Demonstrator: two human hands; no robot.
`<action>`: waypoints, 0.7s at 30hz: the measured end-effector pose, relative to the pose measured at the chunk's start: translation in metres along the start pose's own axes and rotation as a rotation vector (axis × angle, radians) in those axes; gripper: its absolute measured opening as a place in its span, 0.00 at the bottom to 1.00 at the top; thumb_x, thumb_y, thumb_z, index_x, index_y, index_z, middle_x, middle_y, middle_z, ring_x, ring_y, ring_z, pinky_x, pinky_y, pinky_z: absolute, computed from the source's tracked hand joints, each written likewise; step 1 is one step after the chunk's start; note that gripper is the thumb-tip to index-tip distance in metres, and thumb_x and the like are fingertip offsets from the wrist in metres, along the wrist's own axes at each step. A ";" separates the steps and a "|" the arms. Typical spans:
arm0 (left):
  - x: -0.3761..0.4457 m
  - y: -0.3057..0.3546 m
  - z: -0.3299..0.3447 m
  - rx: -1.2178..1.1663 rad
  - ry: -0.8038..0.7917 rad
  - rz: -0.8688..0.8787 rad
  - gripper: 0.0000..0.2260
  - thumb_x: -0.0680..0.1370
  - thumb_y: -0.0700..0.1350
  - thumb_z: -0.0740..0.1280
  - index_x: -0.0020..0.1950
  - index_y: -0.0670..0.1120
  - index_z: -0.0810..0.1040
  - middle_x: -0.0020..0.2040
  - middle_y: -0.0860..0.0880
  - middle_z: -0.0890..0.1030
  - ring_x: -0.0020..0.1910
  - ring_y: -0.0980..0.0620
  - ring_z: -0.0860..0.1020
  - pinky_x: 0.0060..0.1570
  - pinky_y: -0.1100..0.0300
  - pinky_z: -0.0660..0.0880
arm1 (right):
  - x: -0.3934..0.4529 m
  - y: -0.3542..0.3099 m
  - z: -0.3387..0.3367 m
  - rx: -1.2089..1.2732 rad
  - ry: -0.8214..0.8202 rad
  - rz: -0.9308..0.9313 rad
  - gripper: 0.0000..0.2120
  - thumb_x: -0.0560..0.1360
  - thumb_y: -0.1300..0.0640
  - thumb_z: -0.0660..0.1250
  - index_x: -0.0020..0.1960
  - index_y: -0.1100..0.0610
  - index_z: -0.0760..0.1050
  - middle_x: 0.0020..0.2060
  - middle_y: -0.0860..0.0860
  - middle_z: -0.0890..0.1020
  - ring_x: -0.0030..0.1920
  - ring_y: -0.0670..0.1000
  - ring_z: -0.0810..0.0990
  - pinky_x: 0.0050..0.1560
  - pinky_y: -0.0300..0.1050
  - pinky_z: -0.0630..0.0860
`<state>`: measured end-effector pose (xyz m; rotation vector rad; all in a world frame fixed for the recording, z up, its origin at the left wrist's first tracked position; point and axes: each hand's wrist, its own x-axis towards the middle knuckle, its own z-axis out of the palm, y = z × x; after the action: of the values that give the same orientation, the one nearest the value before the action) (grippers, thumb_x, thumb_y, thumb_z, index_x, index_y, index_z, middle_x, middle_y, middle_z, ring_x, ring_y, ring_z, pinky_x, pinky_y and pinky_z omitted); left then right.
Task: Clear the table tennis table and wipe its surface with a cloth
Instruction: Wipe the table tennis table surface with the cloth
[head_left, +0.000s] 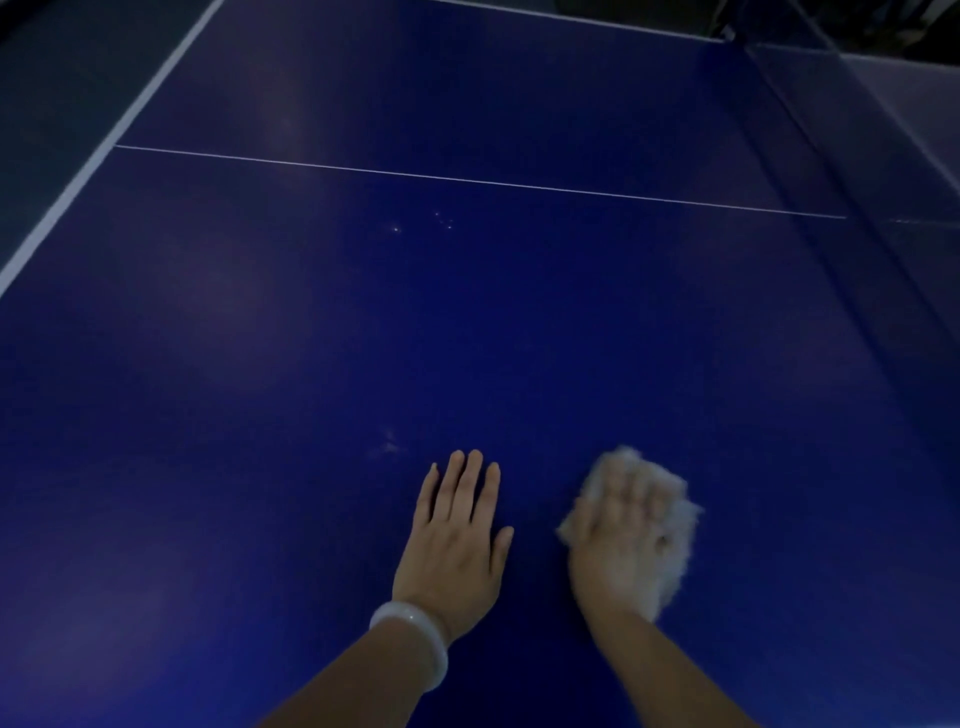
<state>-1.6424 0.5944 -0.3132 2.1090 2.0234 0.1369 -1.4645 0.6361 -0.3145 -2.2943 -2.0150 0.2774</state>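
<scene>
The blue table tennis table (363, 322) fills the view, with a thin white centre line crossing it. My left hand (457, 535) lies flat on the surface with straight fingers, a pale bangle on its wrist. To its right, my right hand (618, 540) presses a fluffy beige cloth (670, 509) onto the table; the hand and cloth are motion-blurred. The cloth sticks out beyond the fingers on the far and right sides.
A white edge line (104, 140) marks the table's left side, with dark floor beyond. The net (852, 156) runs along the right. Small pale specks (441, 221) and a faint smudge (387, 447) lie on the surface ahead of my hands.
</scene>
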 end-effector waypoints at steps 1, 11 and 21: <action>0.000 0.001 -0.002 0.001 0.001 0.006 0.27 0.82 0.56 0.48 0.78 0.43 0.58 0.79 0.42 0.57 0.79 0.45 0.52 0.76 0.44 0.53 | -0.010 -0.014 0.005 0.028 0.001 -0.154 0.31 0.82 0.44 0.42 0.77 0.49 0.27 0.77 0.49 0.32 0.77 0.53 0.31 0.77 0.58 0.34; -0.015 -0.084 -0.040 -0.225 0.256 -0.016 0.23 0.81 0.50 0.54 0.72 0.39 0.70 0.73 0.40 0.67 0.74 0.42 0.63 0.74 0.43 0.59 | -0.016 0.032 -0.012 0.035 -0.088 -0.015 0.26 0.81 0.41 0.35 0.77 0.40 0.31 0.77 0.42 0.34 0.76 0.44 0.29 0.78 0.59 0.40; 0.009 -0.185 -0.045 -0.011 0.202 -0.496 0.30 0.82 0.59 0.46 0.79 0.42 0.56 0.78 0.40 0.55 0.78 0.42 0.50 0.77 0.44 0.46 | -0.059 -0.054 0.011 0.012 -0.094 -0.329 0.30 0.82 0.44 0.40 0.77 0.49 0.28 0.77 0.47 0.30 0.77 0.52 0.29 0.77 0.61 0.40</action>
<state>-1.8319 0.6135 -0.3106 1.5752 2.5850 0.2858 -1.5259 0.5839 -0.3106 -1.9320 -2.3821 0.3764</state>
